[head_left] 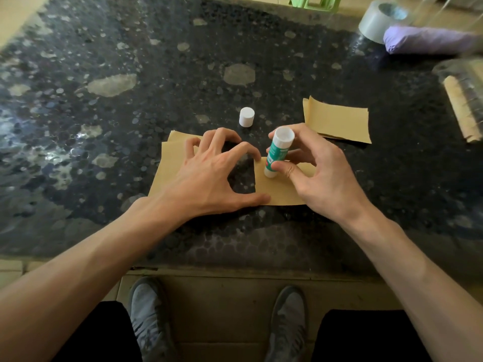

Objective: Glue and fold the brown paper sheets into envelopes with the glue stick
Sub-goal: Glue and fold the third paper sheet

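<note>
Pinching the glue stick [278, 152] between thumb and curled fingers, the right hand [317, 176] has its grip closed firmly round the smooth teal-and-white tube. The tube leans away towards 1 o'clock, and its lower white end meets the brown paper sheet [283, 190]. That sheet lies flat and matte near the tabletop's [109, 142] front edge, at 6 o'clock from the tabletop's middle. The left hand [206, 176] spreads over it with an empty grip: fingers arched and splayed, fingertips and thumb pressing the paper down. Dark stone shows in the gap between its thumb and forefinger, and more brown paper runs out from under the hand towards 9 o'clock. Whether both patches belong to one sheet cannot be told.

At 11 o'clock from the stick, a short white cylindrical cap [246, 116] stands apart on its own. At 1 o'clock lies a second brown piece [337, 121], folded into a rectangle.

The tabletop is glossy black, mottled with pale round flecks. Near its far right corner, at 2 o'clock, sit a grey tape roll [376, 24] and a soft lilac bundle [428, 43].
</note>
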Motion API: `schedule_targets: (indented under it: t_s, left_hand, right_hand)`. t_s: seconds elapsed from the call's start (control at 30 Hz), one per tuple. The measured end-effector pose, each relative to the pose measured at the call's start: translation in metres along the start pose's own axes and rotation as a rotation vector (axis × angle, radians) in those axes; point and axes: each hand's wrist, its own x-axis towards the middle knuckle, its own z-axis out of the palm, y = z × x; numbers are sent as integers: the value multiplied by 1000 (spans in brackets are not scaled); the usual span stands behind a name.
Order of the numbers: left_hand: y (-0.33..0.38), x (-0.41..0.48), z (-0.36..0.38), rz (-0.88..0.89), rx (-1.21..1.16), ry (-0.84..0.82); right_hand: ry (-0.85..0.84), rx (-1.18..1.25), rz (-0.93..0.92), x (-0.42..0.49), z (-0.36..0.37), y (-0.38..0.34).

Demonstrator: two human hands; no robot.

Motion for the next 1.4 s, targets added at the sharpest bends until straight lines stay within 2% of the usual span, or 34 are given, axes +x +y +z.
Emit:
schedule_targets:
  t_s: [0.17, 0.33, 0.47, 0.77, 1.1, 1.4]
  left_hand:
    - [1, -1, 0, 8, 16, 14]
    - [1, 0, 1, 0, 13, 10]
    - [1, -1, 1, 3, 11, 26]
    - [1, 1, 2, 2, 19, 17]
    - [0, 1, 1, 8, 11, -6]
    - [2, -1, 0, 5, 26, 31]
  right_hand:
    - [-63, -9, -14, -1, -7, 1]
    - [72, -33, -20, -4, 2, 1]
    - [106, -5, -15, -5, 2, 0]
    - [-75, -13, -14, -5, -5, -4]
    - [43, 6, -7, -10, 0, -5]
    - [-55, 35, -35, -10, 0, 0]
